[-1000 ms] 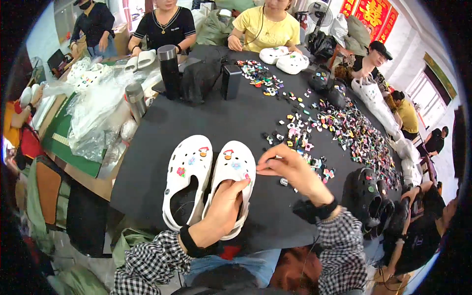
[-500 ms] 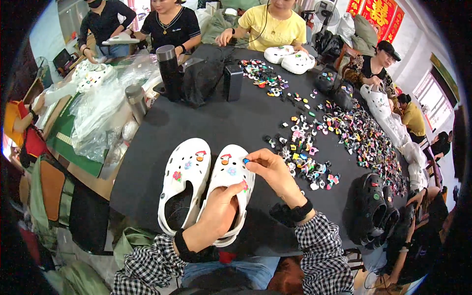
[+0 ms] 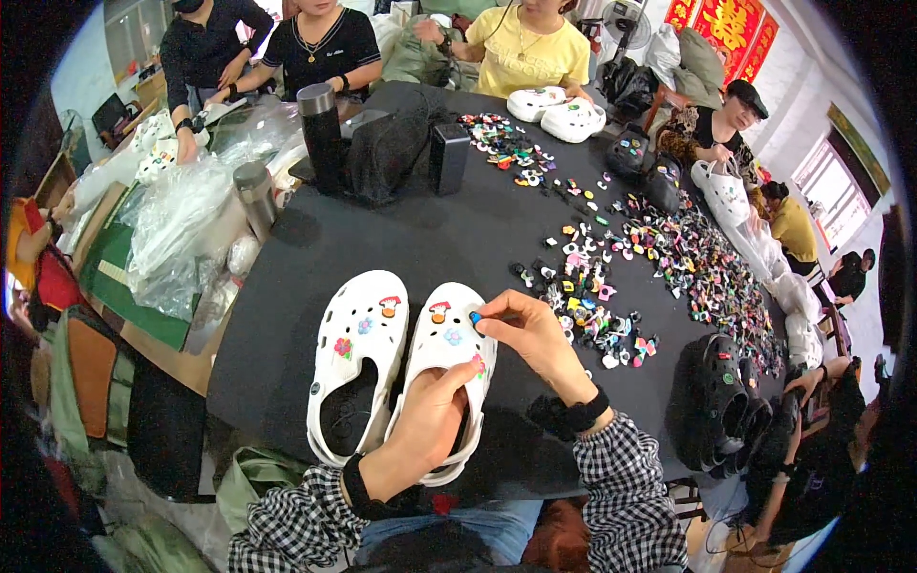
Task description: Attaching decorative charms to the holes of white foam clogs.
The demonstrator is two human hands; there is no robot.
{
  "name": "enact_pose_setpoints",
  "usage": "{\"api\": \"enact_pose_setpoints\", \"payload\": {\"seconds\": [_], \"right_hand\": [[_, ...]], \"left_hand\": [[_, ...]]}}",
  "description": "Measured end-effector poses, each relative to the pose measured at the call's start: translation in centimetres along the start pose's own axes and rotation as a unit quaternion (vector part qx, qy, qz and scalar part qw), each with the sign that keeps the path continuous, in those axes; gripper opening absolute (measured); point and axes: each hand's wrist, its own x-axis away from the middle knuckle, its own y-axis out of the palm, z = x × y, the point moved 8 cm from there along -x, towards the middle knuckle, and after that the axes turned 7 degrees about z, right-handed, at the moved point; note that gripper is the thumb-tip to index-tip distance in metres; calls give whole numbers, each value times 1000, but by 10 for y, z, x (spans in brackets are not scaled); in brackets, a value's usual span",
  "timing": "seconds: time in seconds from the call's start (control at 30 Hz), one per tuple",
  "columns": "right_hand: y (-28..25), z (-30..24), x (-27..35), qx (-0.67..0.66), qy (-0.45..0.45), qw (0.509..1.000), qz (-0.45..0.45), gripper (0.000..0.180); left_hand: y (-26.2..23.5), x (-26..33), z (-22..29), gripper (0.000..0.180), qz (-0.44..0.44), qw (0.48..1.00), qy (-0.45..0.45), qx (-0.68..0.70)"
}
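Note:
Two white clogs lie side by side on the black table, toes pointing away from me. My left hand [image 3: 427, 425] reaches into the opening of the right clog [image 3: 420, 358], its thumb on the upper and its fingers hidden inside. Between the thumb and forefinger of my right hand [image 3: 530, 329] is a small blue shoe charm [image 3: 475, 318], at the right side of that clog's toe, touching or very near a hole. Mushroom, blue flower and red flower charms decorate both the left clog [image 3: 355, 325] and the right one.
Loose charms [image 3: 688, 258] spread in heaps across the right of the table [image 3: 315, 253]. Black clogs [image 3: 721, 401] stand near the right edge. A dark tumbler [image 3: 320, 134], a black box [image 3: 448, 158] and a steel flask [image 3: 255, 196] stand at the back left. Several people sit or stand around.
My hands and the clogs stay almost in place, with the blue charm still pinched at the toe. Across the table, the person in yellow has raised a hand, and people at the left have shifted.

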Motion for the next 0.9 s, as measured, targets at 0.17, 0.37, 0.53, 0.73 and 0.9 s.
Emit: {"api": "enact_pose_setpoints", "payload": {"seconds": [0.17,0.37,0.53,0.73,0.9], "right_hand": [[3,-5,-2,51,-3,999,-2,11],[0,-11,-7,151,-21,988,-28,14],[4,-3,-19,98,-4,991,-92,23],[-2,16,-26,108,-16,984,-138,81],[16,28,-30,79,16,978,-192,81]], "left_hand": [[0,3,3,30,9,1000,8,-2],[-2,3,1,30,5,1000,8,5],[-3,3,4,28,19,1000,14,8],[3,1,4,46,-29,999,38,1],[-8,-1,9,54,-15,999,41,-17]]}}
